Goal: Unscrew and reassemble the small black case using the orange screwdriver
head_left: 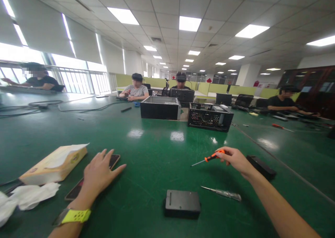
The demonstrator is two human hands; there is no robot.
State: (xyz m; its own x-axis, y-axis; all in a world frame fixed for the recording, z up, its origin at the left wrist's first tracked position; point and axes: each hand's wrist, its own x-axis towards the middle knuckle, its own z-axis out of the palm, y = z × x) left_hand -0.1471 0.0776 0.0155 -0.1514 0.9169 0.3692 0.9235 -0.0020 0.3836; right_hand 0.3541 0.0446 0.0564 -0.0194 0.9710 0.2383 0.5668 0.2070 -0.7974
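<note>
My right hand grips an orange and black screwdriver by its handle, its thin shaft pointing left and slightly down above the green table. Fingers apart, my left hand is spread over a smartphone that lies flat; whether it touches the phone I cannot tell. A black rectangular box sits between my arms near the front. To the right of that box lies a second screwdriver with a clear handle. Partly behind my right wrist is another long black piece.
A tissue pack and crumpled tissues lie at left. Two computer cases, one closed-sided and one open, stand mid-table. Cables run along the far left. A red screwdriver lies far right. Several people sit around the table.
</note>
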